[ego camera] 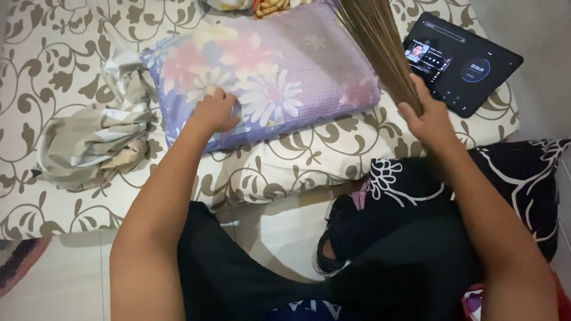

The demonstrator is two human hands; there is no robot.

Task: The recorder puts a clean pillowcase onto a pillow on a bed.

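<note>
Left hand (214, 111) presses curled fingers on floral pillow (267, 71), lying on the patterned bed (53, 53). Right hand (429, 116) clamped around stick broom (380, 44) held over pillow's right end. Tablet (461, 62) beside it, crumpled cloth (95, 139) at left.

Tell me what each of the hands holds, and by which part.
The right hand grips a stick broom at its bundled lower end. The left hand holds nothing; it rests on the floral pillow.
</note>
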